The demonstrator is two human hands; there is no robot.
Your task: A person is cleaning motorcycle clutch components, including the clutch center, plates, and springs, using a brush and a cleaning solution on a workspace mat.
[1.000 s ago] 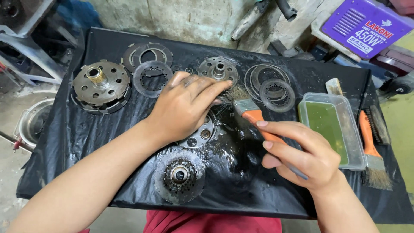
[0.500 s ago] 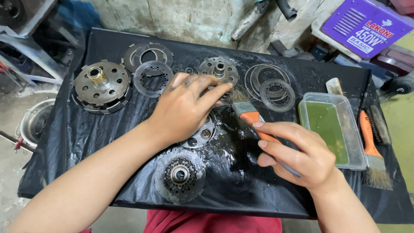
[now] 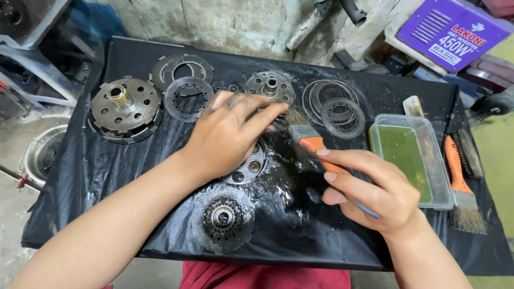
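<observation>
**A:** What does your left hand (image 3: pixel 230 134) rest on?

**B:** It lies palm down on a round perforated metal plate (image 3: pixel 247 167) at the middle of the black plastic-covered surface (image 3: pixel 80 176). Your fingers (image 3: pixel 262 109) are spread flat and pressed on the part, covering most of it; only its lower rim shows below your palm.

**A:** And your right hand (image 3: pixel 375 195)?

**B:** Its fingers are clamped round the orange handle of a flat paintbrush (image 3: pixel 310 140), the bristles pointing up and left, just beside your left fingertips.

**A:** What lies around the hands?

**B:** Near your body, a toothed metal hub with a dark centre (image 3: pixel 223 218) sits just below the plate. At far left stands a large round clutch basket with a brass-coloured centre (image 3: pixel 125 108). Thin metal ring discs (image 3: pixel 188 98) lie along the far edge, with a small drilled hub (image 3: pixel 269 88) and more stacked rings (image 3: pixel 342 115). To the right, a clear rectangular plastic tub of green liquid (image 3: pixel 439 166) stands beside an orange-handled wire brush (image 3: pixel 461 184).
</observation>
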